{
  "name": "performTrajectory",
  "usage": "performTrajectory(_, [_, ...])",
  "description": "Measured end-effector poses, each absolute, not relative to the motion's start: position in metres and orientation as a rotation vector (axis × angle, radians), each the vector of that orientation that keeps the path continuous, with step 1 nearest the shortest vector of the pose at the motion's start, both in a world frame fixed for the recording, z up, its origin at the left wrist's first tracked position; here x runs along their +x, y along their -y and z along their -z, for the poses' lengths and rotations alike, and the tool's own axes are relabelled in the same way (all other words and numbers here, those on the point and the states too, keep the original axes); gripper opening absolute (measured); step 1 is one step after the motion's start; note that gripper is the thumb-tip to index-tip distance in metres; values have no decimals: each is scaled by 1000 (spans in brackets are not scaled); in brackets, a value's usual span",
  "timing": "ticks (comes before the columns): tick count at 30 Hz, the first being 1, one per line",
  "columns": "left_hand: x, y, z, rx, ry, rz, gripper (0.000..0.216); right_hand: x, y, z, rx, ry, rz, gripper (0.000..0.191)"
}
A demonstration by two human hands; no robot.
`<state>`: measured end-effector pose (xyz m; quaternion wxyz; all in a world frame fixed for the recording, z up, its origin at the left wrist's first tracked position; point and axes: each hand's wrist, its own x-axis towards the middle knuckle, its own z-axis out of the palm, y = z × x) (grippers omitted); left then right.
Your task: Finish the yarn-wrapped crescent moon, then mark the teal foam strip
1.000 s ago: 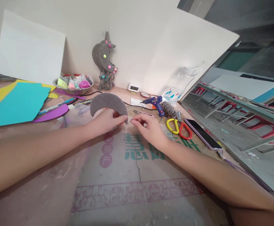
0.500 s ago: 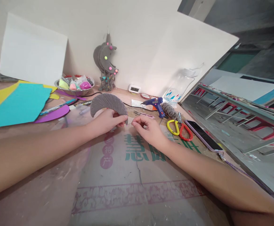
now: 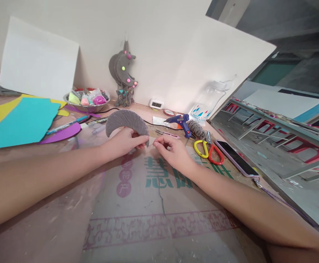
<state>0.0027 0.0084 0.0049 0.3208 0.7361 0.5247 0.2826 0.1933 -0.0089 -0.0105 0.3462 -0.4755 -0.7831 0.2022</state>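
Note:
My left hand [image 3: 125, 141] grips a grey crescent shape wrapped in yarn [image 3: 126, 121], holding it upright above the table near its right tip. My right hand [image 3: 173, 151] sits just to the right of that tip, thumb and forefinger pinched together on what looks like a thin strand of the grey yarn; the strand is too fine to see clearly. Both hands hover over a printed cardboard sheet [image 3: 159, 204].
A blue glue gun [image 3: 180, 121], a bundle of grey yarn [image 3: 195, 128], yellow-and-red scissors [image 3: 209, 151] and a phone [image 3: 235, 157] lie to the right. Coloured paper sheets [image 3: 19, 122], a pen [image 3: 66, 124] and a metal bowl [image 3: 86, 99] sit at left. A finished crescent hanging [image 3: 123, 71] leans on the wall.
Hardly anything has moved; my right hand's pinch has drawn slightly closer to the crescent's tip.

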Motion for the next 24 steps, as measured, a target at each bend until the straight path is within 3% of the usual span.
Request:
performTrajectory(17, [3,-7,-5,1892,-1343,-741,35,194,8,12,-1251,2042,-525,13])
performTrajectory(24, [3,-8,-4,1934,-1354,-738,37,196,5,9,-1140,2112,-365,25])
